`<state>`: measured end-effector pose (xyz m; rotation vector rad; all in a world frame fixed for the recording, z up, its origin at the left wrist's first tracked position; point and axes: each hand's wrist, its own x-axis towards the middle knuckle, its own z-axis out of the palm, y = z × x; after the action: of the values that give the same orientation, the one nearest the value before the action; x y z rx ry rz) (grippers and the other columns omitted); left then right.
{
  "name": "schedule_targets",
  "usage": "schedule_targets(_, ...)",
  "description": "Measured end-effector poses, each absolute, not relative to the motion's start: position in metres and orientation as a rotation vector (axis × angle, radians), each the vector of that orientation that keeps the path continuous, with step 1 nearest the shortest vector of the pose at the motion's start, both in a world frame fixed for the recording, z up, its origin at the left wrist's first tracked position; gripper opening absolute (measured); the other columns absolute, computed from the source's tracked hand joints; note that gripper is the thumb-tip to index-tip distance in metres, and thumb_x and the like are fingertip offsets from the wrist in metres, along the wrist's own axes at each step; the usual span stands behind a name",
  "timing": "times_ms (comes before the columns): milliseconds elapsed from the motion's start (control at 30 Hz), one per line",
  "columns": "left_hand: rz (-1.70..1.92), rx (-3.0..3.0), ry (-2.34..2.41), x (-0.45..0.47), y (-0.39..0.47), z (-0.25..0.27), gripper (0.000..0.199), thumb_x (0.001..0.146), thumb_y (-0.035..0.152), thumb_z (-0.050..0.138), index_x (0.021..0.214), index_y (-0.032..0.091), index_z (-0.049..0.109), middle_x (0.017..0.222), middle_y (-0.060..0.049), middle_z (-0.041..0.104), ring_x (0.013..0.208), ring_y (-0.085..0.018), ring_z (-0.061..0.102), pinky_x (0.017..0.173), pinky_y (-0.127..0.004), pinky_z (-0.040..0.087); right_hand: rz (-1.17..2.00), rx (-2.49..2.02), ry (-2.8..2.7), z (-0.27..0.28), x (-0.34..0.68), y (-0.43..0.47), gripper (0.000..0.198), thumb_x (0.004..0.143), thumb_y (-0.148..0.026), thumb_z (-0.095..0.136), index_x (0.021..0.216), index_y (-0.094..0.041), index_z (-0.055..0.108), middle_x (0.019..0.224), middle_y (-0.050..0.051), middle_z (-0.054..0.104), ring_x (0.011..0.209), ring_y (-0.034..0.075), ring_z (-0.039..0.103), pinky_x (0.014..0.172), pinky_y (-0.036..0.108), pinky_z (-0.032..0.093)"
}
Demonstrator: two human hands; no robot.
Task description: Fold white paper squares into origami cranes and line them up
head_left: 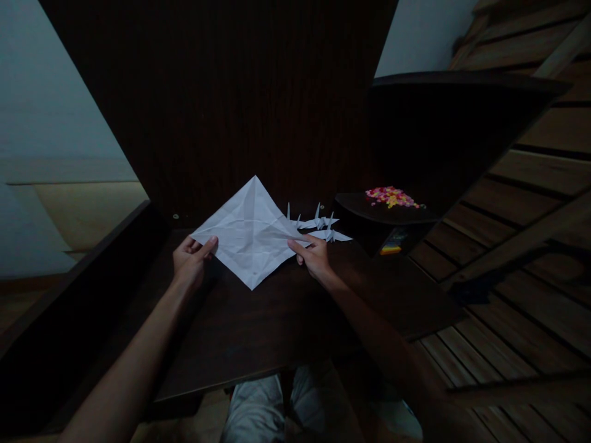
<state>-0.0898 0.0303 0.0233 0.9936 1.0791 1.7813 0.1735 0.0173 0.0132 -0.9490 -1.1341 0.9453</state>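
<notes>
A white square sheet of paper (pixel 252 237), crossed by fold creases, is spread out like a diamond above the dark desk. My left hand (pixel 190 259) pinches its left corner, thumb on top and fingers underneath. At the opposite corner, my right hand (pixel 314 255) grips the paper in the same way. Several folded white paper cranes (pixel 329 234) stand on the desk just behind my right hand, partly hidden by the sheet.
The dark wooden desk (pixel 258 344) has a tall back panel (pixel 231 92) and a raised left side (pixel 83 283). On a small corner shelf (pixel 360 206) at right lies a heap of pink, red and yellow bits (pixel 392 197). Wooden slats (pixel 530 221) stand farther right.
</notes>
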Motion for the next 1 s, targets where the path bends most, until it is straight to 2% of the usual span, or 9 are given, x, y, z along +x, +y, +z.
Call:
schedule_targets(133, 1.846, 1.027, 1.111, -0.091, 0.028, 0.029, 0.031, 0.054, 0.029, 0.082, 0.075, 0.015, 0.064, 0.075, -0.002, 0.067, 0.052, -0.01, 0.057, 0.04, -0.019, 0.045, 0.952, -0.875, -1.115, 0.016, 0.17, 0.017, 0.032, 0.059, -0.04, 0.076, 0.08, -0.017, 0.068, 0.062, 0.001, 0.065, 0.053, 0.014, 0.061, 0.044, 0.024, 0.048)
schedule_targets(300, 1.913, 1.143, 1.263, -0.089, 0.022, 0.031, 0.03, 0.059, 0.035, 0.079, 0.077, 0.015, 0.065, 0.067, 0.0, 0.065, 0.045, -0.011, 0.054, 0.041, -0.023, 0.049, 0.995, -0.938, -1.133, 0.018, 0.173, 0.017, 0.031, 0.061, -0.042, 0.073, 0.078, -0.017, 0.066, 0.057, -0.001, 0.061, 0.05, 0.012, 0.057, 0.041, 0.022, 0.042)
schedule_targets(400, 1.939, 1.196, 1.329, -0.089, 0.02, 0.03, 0.031, 0.061, 0.034, 0.078, 0.084, 0.016, 0.067, 0.076, -0.003, 0.069, 0.057, -0.014, 0.062, 0.049, -0.022, 0.051, 1.166, -0.929, -1.167, 0.02, 0.176, 0.015, 0.035, 0.065, -0.049, 0.066, 0.075, -0.016, 0.066, 0.061, 0.001, 0.062, 0.049, 0.012, 0.055, 0.04, 0.021, 0.039)
schedule_targets(500, 1.852, 1.22, 1.367, -0.09, 0.019, 0.03, 0.032, 0.058, 0.033, 0.08, 0.084, 0.017, 0.07, 0.085, -0.005, 0.072, 0.072, -0.018, 0.067, 0.057, -0.022, 0.053, 1.429, -0.924, -1.179, 0.021, 0.177, 0.013, 0.048, 0.074, -0.059, 0.053, 0.085, -0.014, 0.067, 0.069, 0.004, 0.065, 0.055, 0.013, 0.059, 0.045, 0.022, 0.044)
schedule_targets(567, 1.721, 1.206, 1.349, -0.089, 0.018, 0.031, 0.033, 0.056, 0.033, 0.082, 0.082, 0.018, 0.07, 0.083, -0.006, 0.073, 0.071, -0.02, 0.068, 0.055, -0.024, 0.053, 1.552, -0.936, -1.208, 0.019, 0.175, 0.012, 0.045, 0.074, -0.055, 0.057, 0.091, -0.015, 0.066, 0.073, 0.005, 0.067, 0.056, 0.014, 0.06, 0.046, 0.023, 0.046)
schedule_targets(633, 1.579, 1.17, 1.299, -0.088, 0.016, 0.032, 0.035, 0.054, 0.034, 0.083, 0.082, 0.017, 0.071, 0.081, -0.007, 0.073, 0.067, -0.021, 0.067, 0.053, -0.025, 0.053, 1.592, -0.945, -1.231, 0.015, 0.171, 0.011, 0.037, 0.069, -0.043, 0.068, 0.095, -0.016, 0.065, 0.077, 0.004, 0.069, 0.057, 0.014, 0.061, 0.048, 0.023, 0.048)
schedule_targets(767, 1.389, 1.122, 1.222, -0.086, 0.015, 0.031, 0.039, 0.05, 0.032, 0.085, 0.082, 0.016, 0.071, 0.079, -0.009, 0.073, 0.063, -0.02, 0.067, 0.053, -0.026, 0.052, 1.603, -0.901, -1.215, 0.006, 0.162, 0.008, 0.038, 0.058, -0.025, 0.077, 0.093, -0.016, 0.065, 0.091, 0.006, 0.072, 0.082, 0.02, 0.067, 0.075, 0.032, 0.055)
schedule_targets(867, 1.337, 1.097, 1.246, -0.086, 0.02, 0.028, 0.04, 0.05, 0.036, 0.085, 0.082, 0.016, 0.07, 0.073, -0.007, 0.072, 0.058, -0.019, 0.065, 0.05, -0.024, 0.05, 1.569, -0.907, -1.223, 0.003, 0.159, 0.008, 0.045, 0.055, -0.021, 0.078, 0.097, -0.017, 0.065, 0.1, 0.006, 0.071, 0.093, 0.022, 0.066, 0.087, 0.038, 0.052)
schedule_targets(1000, 1.373, 0.966, 1.252, -0.094, 0.028, 0.029, 0.044, 0.059, 0.054, 0.075, 0.077, 0.015, 0.069, 0.061, -0.004, 0.067, 0.05, -0.017, 0.061, 0.044, -0.024, 0.046, 1.488, -0.915, -1.063, 0.003, 0.161, 0.013, 0.04, 0.059, -0.022, 0.075, 0.097, -0.017, 0.064, 0.102, 0.007, 0.071, 0.095, 0.024, 0.067, 0.089, 0.039, 0.052)
